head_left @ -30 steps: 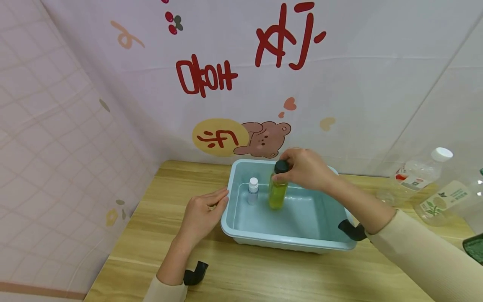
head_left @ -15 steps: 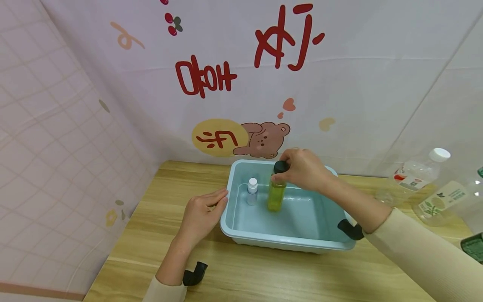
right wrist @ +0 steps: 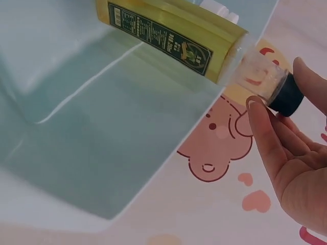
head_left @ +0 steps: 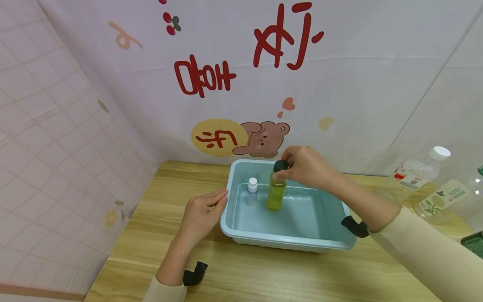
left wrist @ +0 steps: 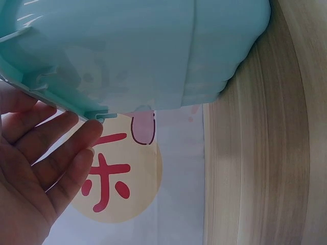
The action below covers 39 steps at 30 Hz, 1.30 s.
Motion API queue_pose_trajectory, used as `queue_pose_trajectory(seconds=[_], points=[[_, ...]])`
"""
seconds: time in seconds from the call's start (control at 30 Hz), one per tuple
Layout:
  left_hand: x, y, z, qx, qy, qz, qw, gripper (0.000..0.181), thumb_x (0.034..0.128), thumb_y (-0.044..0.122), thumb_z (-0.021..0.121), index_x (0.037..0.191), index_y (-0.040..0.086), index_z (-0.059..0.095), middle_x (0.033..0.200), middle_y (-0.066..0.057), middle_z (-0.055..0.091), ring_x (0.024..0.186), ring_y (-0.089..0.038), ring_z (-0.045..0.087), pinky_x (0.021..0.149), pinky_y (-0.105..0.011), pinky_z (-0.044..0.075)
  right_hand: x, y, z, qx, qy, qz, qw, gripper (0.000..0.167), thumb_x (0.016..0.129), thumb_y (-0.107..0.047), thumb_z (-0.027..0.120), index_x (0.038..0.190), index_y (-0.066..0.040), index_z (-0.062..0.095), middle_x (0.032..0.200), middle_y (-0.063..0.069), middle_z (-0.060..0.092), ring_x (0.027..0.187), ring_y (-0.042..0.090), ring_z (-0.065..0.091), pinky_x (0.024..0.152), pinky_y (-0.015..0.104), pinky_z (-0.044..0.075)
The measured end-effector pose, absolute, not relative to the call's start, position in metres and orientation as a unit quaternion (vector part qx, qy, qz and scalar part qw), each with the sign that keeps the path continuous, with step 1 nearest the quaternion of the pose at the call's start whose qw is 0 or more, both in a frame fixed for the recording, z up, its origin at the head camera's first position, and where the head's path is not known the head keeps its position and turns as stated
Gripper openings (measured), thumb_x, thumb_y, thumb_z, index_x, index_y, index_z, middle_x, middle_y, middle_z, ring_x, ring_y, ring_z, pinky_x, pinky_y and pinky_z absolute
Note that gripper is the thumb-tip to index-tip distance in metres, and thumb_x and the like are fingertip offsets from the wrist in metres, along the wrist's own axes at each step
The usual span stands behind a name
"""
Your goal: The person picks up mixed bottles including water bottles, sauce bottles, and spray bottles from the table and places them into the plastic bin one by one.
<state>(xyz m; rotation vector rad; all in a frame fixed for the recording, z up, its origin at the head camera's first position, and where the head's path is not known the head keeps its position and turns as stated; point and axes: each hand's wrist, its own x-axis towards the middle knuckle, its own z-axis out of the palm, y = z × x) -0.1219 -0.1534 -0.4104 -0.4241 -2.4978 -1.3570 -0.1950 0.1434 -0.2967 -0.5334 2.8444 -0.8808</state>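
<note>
In the head view, my right hand (head_left: 306,167) pinches a bottle of yellow-green liquid (head_left: 276,196) at its black cap and neck. The bottle stands nearly upright inside a light blue plastic basin (head_left: 281,240); whether its base touches the floor of the basin I cannot tell. A dark green label (right wrist: 158,35) shows on its side in the right wrist view. Left of it, a small clear bottle with a white cap (head_left: 252,192) is upright in the basin. My left hand (head_left: 201,216) touches the basin's left rim with extended fingers, seen from below in the left wrist view.
The basin sits on a wood-grain table (head_left: 158,235) close to a printed wall cloth (head_left: 339,84). Clear plastic bottles, one with a white cap (head_left: 439,153) and one with a pale green label (head_left: 443,197), stand at the right, beyond my right forearm.
The yellow-green bottle has shifted very slightly to the left with my right hand still on its top. My left hand stays on the basin rim.
</note>
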Motion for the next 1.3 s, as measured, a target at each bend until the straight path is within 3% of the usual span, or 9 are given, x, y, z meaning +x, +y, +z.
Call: queue_pose_trajectory(seconds=[0.27,0.73,0.93,1.1,1.3], points=[[-0.12,-0.153,-0.409,-0.144,-0.858,-0.475,0.132,0.027,0.0979,0.015,0.075,0.123,0.008,0.078,0.127,-0.005,0.073,0.119,-0.024,0.069,0.083,-0.04,0.063,-0.188,0.154,-0.286,-0.185,0.937,-0.296,0.03,0.039,0.084,-0.027,0.091,0.106,-0.001,0.073,0.102,0.012,0.077,0.098,0.027,0.074,0.086,0.047,0.059],[-0.121,-0.152,-0.41,-0.15,-0.861,-0.466,0.135,0.027,0.0983,0.015,0.075,0.124,0.008,0.078,0.128,-0.005,0.073,0.119,-0.024,0.069,0.082,-0.04,0.063,-0.171,0.185,-0.267,-0.185,0.939,-0.29,-0.028,0.034,0.09,-0.035,0.085,0.108,-0.008,0.076,0.106,0.006,0.076,0.1,0.025,0.072,0.086,0.049,0.058],[-0.12,-0.154,-0.409,-0.146,-0.865,-0.462,0.13,0.027,0.0992,0.016,0.074,0.125,0.008,0.078,0.128,-0.005,0.072,0.12,-0.023,0.068,0.086,-0.041,0.062,-0.158,0.199,-0.269,-0.166,0.942,-0.286,-0.055,0.038,0.09,-0.04,0.083,0.115,-0.013,0.076,0.11,0.005,0.076,0.094,0.024,0.072,0.08,0.044,0.057],[-0.12,-0.154,-0.408,-0.15,-0.862,-0.466,0.13,0.027,0.0997,0.017,0.073,0.125,0.008,0.077,0.129,-0.007,0.072,0.12,-0.024,0.068,0.083,-0.04,0.063,-0.146,0.215,-0.271,-0.16,0.937,-0.298,-0.085,0.04,0.091,-0.036,0.084,0.122,-0.012,0.074,0.116,0.007,0.074,0.101,0.025,0.068,0.08,0.03,0.054],[-0.121,-0.153,-0.408,-0.146,-0.862,-0.47,0.126,0.027,0.0997,0.016,0.073,0.125,0.008,0.077,0.129,-0.007,0.072,0.121,-0.022,0.068,0.083,-0.038,0.063,-0.134,0.235,-0.275,-0.146,0.932,-0.315,-0.104,0.05,0.091,-0.03,0.085,0.133,-0.011,0.067,0.131,0.011,0.069,0.114,0.038,0.063,0.087,0.037,0.048]])
